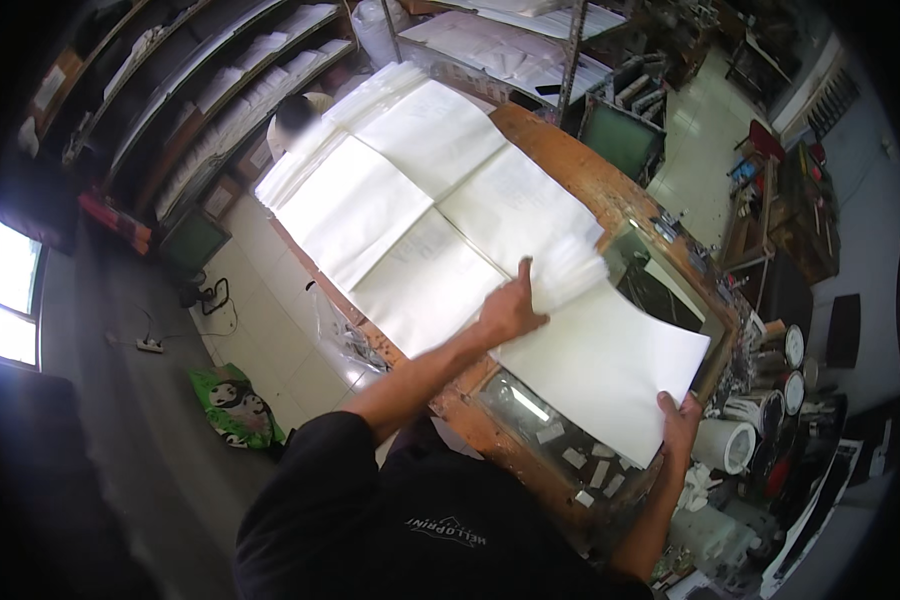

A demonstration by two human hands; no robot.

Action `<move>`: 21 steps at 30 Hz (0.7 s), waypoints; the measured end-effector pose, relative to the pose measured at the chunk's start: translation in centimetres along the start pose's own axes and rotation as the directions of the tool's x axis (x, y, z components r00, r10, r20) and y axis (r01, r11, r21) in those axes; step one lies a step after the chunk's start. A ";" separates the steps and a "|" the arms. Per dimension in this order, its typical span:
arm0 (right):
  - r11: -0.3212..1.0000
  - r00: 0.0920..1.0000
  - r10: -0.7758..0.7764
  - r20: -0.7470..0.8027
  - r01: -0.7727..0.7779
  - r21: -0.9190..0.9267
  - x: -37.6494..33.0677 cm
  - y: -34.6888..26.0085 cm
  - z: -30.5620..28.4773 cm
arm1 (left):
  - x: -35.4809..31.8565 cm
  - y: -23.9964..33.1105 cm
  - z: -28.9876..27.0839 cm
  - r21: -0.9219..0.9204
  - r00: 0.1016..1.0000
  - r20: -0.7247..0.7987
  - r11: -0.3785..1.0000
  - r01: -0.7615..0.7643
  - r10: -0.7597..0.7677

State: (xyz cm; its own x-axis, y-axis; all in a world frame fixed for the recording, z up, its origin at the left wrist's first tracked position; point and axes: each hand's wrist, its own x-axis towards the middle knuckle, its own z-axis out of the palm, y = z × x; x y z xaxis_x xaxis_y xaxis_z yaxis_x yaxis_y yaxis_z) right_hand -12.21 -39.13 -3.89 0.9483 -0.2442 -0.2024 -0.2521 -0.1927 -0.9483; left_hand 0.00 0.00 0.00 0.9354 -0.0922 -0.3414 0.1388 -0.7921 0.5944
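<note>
Our right hand grips a white sheet beside the paper stacks; our left hand, index finger extended, is at the stacks' edge, its hold unclear.

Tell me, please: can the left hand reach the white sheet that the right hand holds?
Probably yes: the left hand looks free, close to the sheet, and nothing visible blocks the way.
</note>
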 end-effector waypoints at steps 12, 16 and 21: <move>0.914 0.997 -0.004 -0.078 0.035 0.405 14.3 -15.9 36.0 | 18.9 -12.6 -33.3 0.235 0.935 -0.310 0.967 -0.101 0.173; 0.928 0.996 0.026 -0.081 0.006 0.373 18.3 -17.0 43.3 | 22.2 -16.5 -38.0 0.270 0.927 -0.332 0.959 -0.083 0.174; 0.939 0.995 0.080 -0.053 -0.058 0.338 21.0 -17.0 47.7 | 25.0 -20.1 -39.5 0.277 0.934 -0.336 0.960 -0.029 0.125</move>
State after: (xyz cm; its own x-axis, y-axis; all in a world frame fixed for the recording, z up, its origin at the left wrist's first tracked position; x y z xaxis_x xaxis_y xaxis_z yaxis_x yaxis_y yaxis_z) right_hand 21.15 4.36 -3.64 0.9134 -0.3091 -0.2648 -0.2264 0.1546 -0.9617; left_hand 33.48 37.44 8.25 0.9998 0.0176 -0.0002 0.0163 -0.9253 0.3789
